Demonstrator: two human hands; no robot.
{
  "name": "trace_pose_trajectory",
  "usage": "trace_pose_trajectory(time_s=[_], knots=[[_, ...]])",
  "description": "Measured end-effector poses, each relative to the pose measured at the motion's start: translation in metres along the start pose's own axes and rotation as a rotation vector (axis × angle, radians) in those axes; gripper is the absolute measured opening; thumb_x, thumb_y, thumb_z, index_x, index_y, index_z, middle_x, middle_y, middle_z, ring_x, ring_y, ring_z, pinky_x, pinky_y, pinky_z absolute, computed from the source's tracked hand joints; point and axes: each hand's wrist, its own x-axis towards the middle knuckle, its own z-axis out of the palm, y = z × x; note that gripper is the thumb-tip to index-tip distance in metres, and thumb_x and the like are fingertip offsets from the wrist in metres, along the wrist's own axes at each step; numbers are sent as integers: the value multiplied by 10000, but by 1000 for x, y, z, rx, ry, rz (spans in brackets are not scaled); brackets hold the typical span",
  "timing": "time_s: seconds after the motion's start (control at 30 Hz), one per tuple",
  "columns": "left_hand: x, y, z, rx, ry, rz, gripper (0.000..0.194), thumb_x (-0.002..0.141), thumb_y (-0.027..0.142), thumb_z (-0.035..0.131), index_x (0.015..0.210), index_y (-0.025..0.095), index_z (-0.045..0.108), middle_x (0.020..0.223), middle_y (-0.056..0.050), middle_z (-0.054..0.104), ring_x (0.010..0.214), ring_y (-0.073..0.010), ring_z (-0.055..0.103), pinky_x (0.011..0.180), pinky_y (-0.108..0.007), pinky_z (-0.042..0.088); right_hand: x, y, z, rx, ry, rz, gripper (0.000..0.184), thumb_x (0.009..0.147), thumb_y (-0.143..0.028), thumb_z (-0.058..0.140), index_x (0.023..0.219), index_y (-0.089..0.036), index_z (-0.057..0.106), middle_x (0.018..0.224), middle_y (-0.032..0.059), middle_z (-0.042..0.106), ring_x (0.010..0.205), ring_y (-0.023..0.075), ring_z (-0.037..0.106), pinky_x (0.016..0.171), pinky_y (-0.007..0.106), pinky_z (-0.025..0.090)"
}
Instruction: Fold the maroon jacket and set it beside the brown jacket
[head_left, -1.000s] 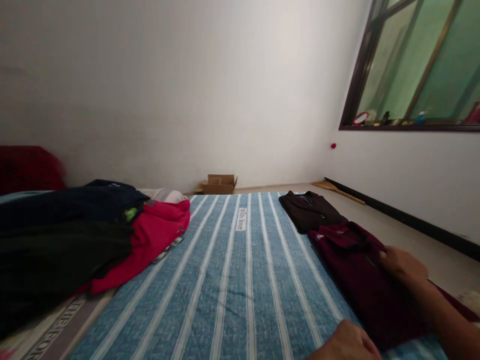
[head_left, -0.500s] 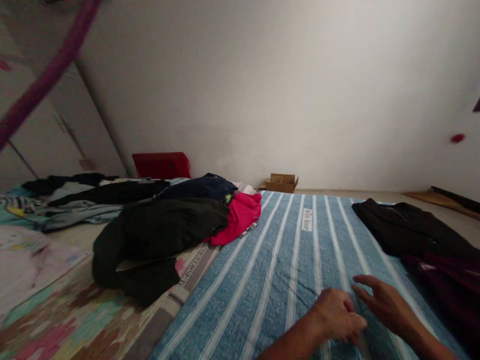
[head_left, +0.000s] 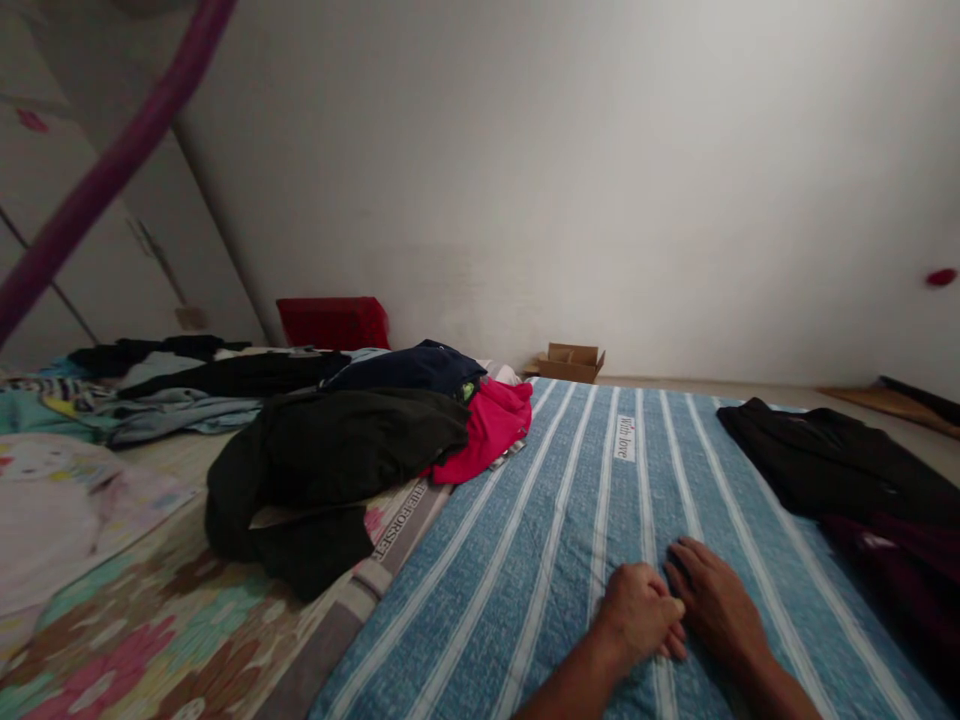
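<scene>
My left hand (head_left: 641,612) is over the blue-and-white striped sheet (head_left: 517,560), low and right of the middle of the view. Its fingers are curled in with the thumb lying across toward the right, and nothing shows in them. Close beside it, my right hand (head_left: 716,600) is palm down with its fingers stretched forward and slightly bent, low over or touching the sheet. No garment is in either hand. Nearest on the right lie a dark purple garment (head_left: 900,570) and a folded black garment (head_left: 832,455).
At left, a black garment (head_left: 337,440), a bright pink one (head_left: 491,430) and a navy one (head_left: 412,368) lie heaped on a floral sheet (head_left: 112,660). Along the wall are a red box (head_left: 334,322) and a cardboard box (head_left: 568,368). A purple bar (head_left: 127,150) crosses the upper left.
My right hand has moved left and come down beside my left hand, its fingers now pointing forward. My left hand has shifted slightly left. The view has turned a little left.
</scene>
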Motion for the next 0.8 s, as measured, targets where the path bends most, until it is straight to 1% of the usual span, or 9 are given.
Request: trace_pose_trajectory(time_s=[0.2,0.37,0.47,0.57,0.67,0.8], knots=[[2,-3,-3,64,-8,52,82,685,130,485,744,182,461,515,41,560,393,-117,544,377,-193,375,3,-3,-5,2,-19,-5,333,874,-327,382,1044,-174,623,1196,120,576,1126,232,512,980,337,362],[6,-1,-4,136,-4,103,24,721,170,471,739,182,462,546,29,571,422,-118,560,374,-184,353,8,-13,-17,10,-18,40,318,888,-284,389,1059,-142,616,1192,133,570,1113,227,508,964,327,351],[6,5,-5,182,-11,123,24,728,196,483,732,178,467,555,26,578,428,-110,559,397,-182,355,12,-20,-27,18,1,63,256,885,-258,417,993,-174,633,1134,104,591,1074,203,518,932,299,349],[7,11,-6,230,-23,169,46,735,223,483,725,179,477,561,20,587,442,-112,562,420,-193,367,17,-25,-34,14,45,88,188,868,-214,457,894,-176,640,1027,88,611,1010,187,526,889,278,345],[11,16,-6,305,-41,195,86,735,267,487,730,181,486,565,13,594,463,-125,575,420,-199,362,22,-25,-38,-12,68,89,161,869,-207,466,865,-170,623,958,70,607,944,173,527,852,270,337],[14,20,-5,367,-49,225,131,719,312,506,745,184,497,565,17,603,484,-134,584,440,-210,382,26,-22,-39,-39,62,132,151,871,-237,474,849,-182,614,916,45,596,937,165,512,838,266,322]])
